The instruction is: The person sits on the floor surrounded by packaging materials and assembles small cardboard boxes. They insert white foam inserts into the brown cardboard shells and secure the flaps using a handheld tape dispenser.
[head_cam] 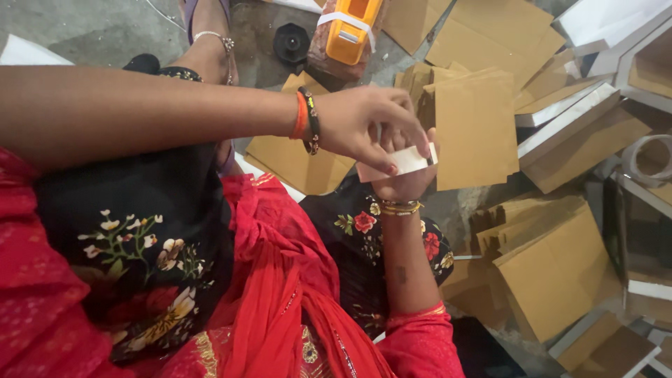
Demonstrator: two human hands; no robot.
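1. Grey concrete floor (105, 31) lies strewn with brown cardboard panels (560, 273).
2. Both hands meet beside the upright brown panel (476, 129).
3. Left hand (364, 126) pinches a small white card (399, 162); right hand (404, 178) grips it from beneath.
4. Judging by this, fitting is underway; next, careful alignment.

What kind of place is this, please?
Probably a small workshop floor for making boxes by hand: loose cardboard sheets, white-edged box parts, a tape dispenser on bare concrete floor.

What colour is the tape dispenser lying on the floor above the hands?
The tape dispenser is orange-yellow with a white band across it, seen in the head view.
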